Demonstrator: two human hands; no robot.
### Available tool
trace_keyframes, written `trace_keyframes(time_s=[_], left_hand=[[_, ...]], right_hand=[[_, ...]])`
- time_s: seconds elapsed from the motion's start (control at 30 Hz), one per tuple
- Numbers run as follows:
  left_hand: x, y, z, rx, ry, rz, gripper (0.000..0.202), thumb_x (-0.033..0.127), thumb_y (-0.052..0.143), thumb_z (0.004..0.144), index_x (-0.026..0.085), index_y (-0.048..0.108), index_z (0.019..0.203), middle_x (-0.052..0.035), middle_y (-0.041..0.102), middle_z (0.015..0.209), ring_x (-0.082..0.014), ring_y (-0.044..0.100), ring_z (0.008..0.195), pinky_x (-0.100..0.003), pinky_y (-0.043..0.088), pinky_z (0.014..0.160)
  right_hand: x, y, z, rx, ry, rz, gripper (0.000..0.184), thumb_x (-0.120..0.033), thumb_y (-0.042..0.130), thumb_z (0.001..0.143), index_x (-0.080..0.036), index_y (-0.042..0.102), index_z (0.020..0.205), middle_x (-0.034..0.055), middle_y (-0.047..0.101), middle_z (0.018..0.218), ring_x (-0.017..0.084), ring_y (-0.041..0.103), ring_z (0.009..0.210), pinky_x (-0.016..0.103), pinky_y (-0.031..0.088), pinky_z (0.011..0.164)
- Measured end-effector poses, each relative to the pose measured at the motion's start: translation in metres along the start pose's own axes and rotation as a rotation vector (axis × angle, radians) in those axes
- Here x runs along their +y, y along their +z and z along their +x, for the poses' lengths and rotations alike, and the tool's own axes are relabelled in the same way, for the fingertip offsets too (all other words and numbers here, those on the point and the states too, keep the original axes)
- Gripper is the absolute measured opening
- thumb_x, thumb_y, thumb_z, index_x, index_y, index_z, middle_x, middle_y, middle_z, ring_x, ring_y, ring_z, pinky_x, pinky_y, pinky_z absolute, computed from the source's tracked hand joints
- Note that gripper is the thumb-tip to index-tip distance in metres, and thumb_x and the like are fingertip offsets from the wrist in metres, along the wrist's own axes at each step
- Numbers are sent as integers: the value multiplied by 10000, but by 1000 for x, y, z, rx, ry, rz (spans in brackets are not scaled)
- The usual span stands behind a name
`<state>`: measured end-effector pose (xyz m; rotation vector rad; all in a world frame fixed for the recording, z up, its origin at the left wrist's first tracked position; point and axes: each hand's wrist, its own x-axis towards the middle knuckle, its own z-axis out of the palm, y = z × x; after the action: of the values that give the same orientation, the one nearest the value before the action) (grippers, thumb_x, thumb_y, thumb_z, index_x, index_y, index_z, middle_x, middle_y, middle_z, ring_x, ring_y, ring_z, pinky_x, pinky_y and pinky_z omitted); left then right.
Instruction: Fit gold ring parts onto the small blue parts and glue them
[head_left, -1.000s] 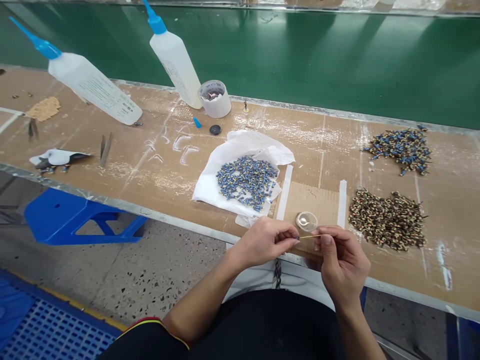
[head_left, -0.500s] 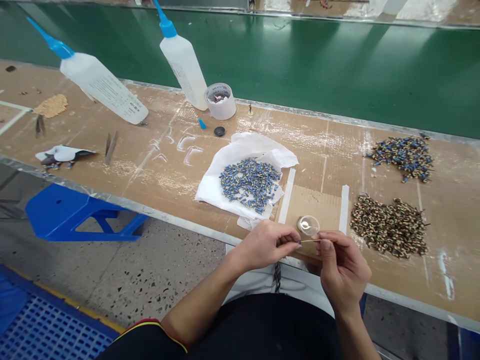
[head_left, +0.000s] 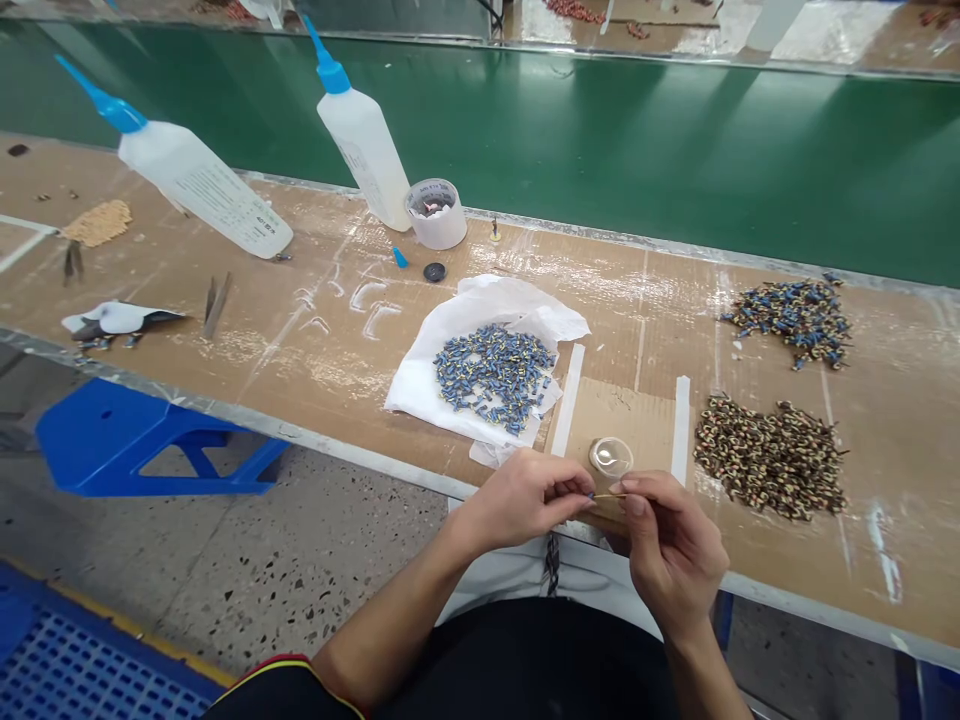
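My left hand [head_left: 525, 495] pinches a tiny blue part at its fingertips, at the near edge of the bench. My right hand [head_left: 667, 535] pinches a thin wooden stick [head_left: 611, 495] whose tip meets that blue part. Just beyond the fingers a small clear round dish [head_left: 611, 456] sits on a cardboard patch [head_left: 622, 415] taped down with white strips. To the left a white sheet [head_left: 480, 305] holds a heap of small blue parts [head_left: 493, 374].
Two white squeeze bottles with blue nozzles [head_left: 196, 180] [head_left: 364, 140] and a small white cup [head_left: 436, 212] stand at the back. A brown pile [head_left: 766, 458] and a blue-brown pile [head_left: 791, 318] lie right. Tweezers [head_left: 214, 303] lie left. A green belt [head_left: 675, 130] runs behind; a blue stool [head_left: 142, 440] is below.
My hands have closed in slightly, so the stick tip now sits at the blue part. The view has shifted a little; nothing on the bench has moved.
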<state>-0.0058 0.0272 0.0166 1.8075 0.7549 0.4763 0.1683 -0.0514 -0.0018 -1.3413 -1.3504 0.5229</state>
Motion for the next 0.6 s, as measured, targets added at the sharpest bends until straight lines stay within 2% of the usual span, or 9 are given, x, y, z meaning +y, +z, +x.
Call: trace_keyframes(time_s=[0.3,0.43,0.53,0.6], left_hand=[[-3,-1,-1,-15,25,37,76,187,602,905,150,665,885,6,657,688,-103,570,594,-185,411,599],[-3,-1,-3,-5,27,8,83,192,597,913,146,663,895,6,656,668,-105,589,598,-179,433,609],[-3,-1,-6,4,30,1,88,191,596,916,141,667,905,-3,669,687,-105,600,605,-177,441,608],[-3,-1,-7,4,32,2,93,194,593,920,142,669,909,-10,680,709,-106,607,615,-177,444,607]], right_hand=[[2,0,-1,15,50,46,111,-149,596,931,-218,681,949,44,693,873,189,668,845,312,542,727],[1,-1,3,127,107,79,56,-216,612,937,-202,667,933,60,679,878,197,661,820,297,528,631],[2,-5,11,232,76,44,46,-229,629,927,-201,662,913,61,663,875,204,651,822,324,527,651],[6,-9,17,218,3,-29,48,-192,641,909,-214,679,928,60,662,892,216,646,857,364,530,718]])
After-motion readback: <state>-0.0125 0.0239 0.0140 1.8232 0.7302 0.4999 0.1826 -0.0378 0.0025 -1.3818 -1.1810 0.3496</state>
